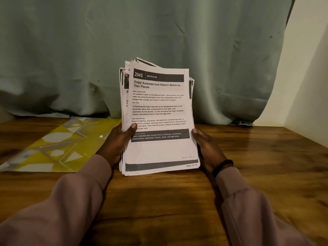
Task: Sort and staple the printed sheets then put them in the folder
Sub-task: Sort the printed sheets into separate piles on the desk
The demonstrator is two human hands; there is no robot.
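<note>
- Stack of printed sheets (159, 118) in centre of frame, held upright w/ bottom edge resting on the wooden table (266, 157), leaning slightly back.
- Sheets not aligned: corners and edges of back pages stick out at top and at left side of stack.
- Front page reads "2945 BEDROOM", title "Empty Suitcase and Return Items to Their Places"; dark bar across bottom, small handwritten page note at lower right corner.
- Left hand (117, 142) grips left edge of stack, approx. at middle height; thumb lies on front page, other fingers hidden behind paper, so cannot tell if spread or together.
- Right hand (207, 148) holds right edge lower down; thumb tip at the page edge, palm along the side, remaining fingers hidden behind stack.
- Black band (222, 166) around right wrist; both arms in mauve sleeves (74, 201), coming from bottom of frame.
- Folder (58, 144), yellow w/ white and grey geometric pattern, lies flat on table at left of frame, just beside left hand, closed as far as visible.
- Grey-green curtain (159, 32) fills upper part of frame behind table; pale wall (308, 77) at right edge.
</note>
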